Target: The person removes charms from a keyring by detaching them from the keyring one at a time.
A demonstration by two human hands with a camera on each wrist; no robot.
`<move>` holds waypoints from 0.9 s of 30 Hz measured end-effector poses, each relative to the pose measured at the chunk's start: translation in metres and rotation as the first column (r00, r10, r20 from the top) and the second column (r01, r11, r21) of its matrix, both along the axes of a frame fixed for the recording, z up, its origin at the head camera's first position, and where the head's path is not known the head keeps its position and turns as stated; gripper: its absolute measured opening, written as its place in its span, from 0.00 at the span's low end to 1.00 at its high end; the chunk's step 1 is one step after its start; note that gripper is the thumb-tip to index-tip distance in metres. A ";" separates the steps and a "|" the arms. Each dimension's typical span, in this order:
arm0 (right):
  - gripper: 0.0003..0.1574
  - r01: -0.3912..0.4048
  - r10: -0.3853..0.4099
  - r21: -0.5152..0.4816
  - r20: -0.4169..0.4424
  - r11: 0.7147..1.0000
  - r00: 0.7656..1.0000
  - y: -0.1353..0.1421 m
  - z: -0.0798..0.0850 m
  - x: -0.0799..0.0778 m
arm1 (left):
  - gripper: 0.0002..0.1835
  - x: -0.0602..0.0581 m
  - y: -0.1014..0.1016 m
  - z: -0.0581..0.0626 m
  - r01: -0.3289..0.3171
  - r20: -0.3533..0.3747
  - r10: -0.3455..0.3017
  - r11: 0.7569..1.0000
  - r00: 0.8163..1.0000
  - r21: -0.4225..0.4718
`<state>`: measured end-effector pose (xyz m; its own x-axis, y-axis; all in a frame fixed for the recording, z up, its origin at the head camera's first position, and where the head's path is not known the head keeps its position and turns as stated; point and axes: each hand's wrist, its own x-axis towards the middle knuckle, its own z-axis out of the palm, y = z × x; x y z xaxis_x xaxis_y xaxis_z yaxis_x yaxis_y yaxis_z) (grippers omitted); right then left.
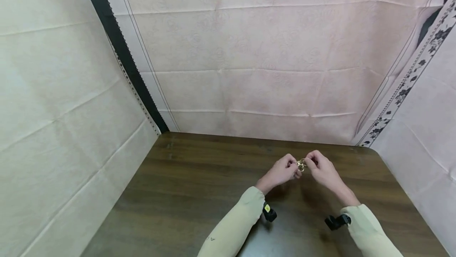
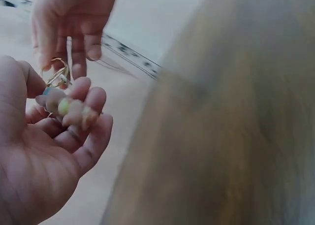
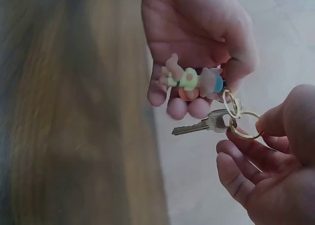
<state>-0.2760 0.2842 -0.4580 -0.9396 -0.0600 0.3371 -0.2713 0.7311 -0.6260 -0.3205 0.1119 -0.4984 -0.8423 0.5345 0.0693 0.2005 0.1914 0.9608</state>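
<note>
Over the table, my left hand (image 1: 280, 171) holds a small figurine charm (image 3: 189, 81) by its top, between thumb and fingers. The charm is pinkish with yellow-green, blue and orange parts, and it lies along the fingers in the right wrist view. Gold clasp links (image 3: 231, 103) join it to a round gold key ring (image 3: 244, 137). My right hand (image 1: 323, 172) pinches that ring between thumb and forefinger. A metal key (image 3: 199, 126) hangs on the ring, its blade pointing left in the right wrist view. The left wrist view shows the charm (image 2: 73, 111) blurred.
A dark brown wooden table (image 1: 185, 193) lies under both hands. Pale cloth covers the back wall (image 1: 249, 51), the left wall (image 1: 53, 110) and the right wall (image 1: 427, 130). Each sleeve cuff has a black wrist camera (image 1: 269, 212) near it.
</note>
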 end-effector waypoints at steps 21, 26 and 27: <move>0.02 -0.197 0.160 -0.252 -0.161 0.947 0.974 -0.037 0.093 0.068 | 0.09 0.050 -0.054 0.101 0.237 -0.207 -0.199 0.956 0.958 0.175; 0.09 -0.315 0.286 -0.162 -0.179 0.935 0.941 -0.038 0.104 0.084 | 0.07 0.061 -0.071 0.115 0.280 -0.222 -0.248 0.952 0.943 0.127; 0.11 -0.349 0.319 -0.144 -0.195 0.926 0.928 -0.038 0.105 0.086 | 0.07 0.063 -0.073 0.118 0.287 -0.232 -0.254 0.950 0.939 0.123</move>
<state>-0.1902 0.2464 -0.3526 -0.8052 -0.2876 0.5186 -0.5908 0.4646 -0.6597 -0.2578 0.0385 -0.3807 -0.6244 0.7089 0.3280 0.4249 -0.0440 0.9041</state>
